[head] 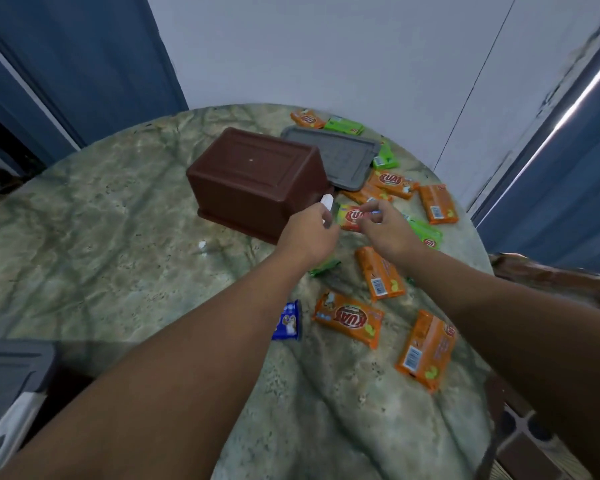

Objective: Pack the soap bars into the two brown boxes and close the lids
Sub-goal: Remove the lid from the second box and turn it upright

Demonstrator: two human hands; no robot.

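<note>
1. Head view: A person's two hands meet over a round table (118, 237) covered in a mottled green cloth, just to the right of a brown box (257, 178) that lies upside down, its base facing up.

2. The left hand (309, 233) has its fingers curled around something small and white; what it is cannot be made out. The right hand (385, 226) pinches the edge of a red-and-yellow soap bar (352, 216) lying against the brown box's right side.

3. A grey lid (340, 157) rests behind and to the right of the brown box, its near edge touching the box's corner.

4. Wrapped soap bars are scattered to the right of and nearer the camera than the brown box: orange soap bars (349, 318) mostly, green soap bars (426, 233) among them, and one blue soap bar (288, 322) close beside the left forearm.

5. A second grey lid (11, 368) shows at the lower left, far from the brown box, seemingly on a second box that is mostly out of frame.

6. The bars look light and stiff, in glossy film wrappers likely to slip; a hold across the two long sides should be surer than a pinch at the crimped end.

7. No bar appears packed yet, and the brown box would need turning upright first.
</note>
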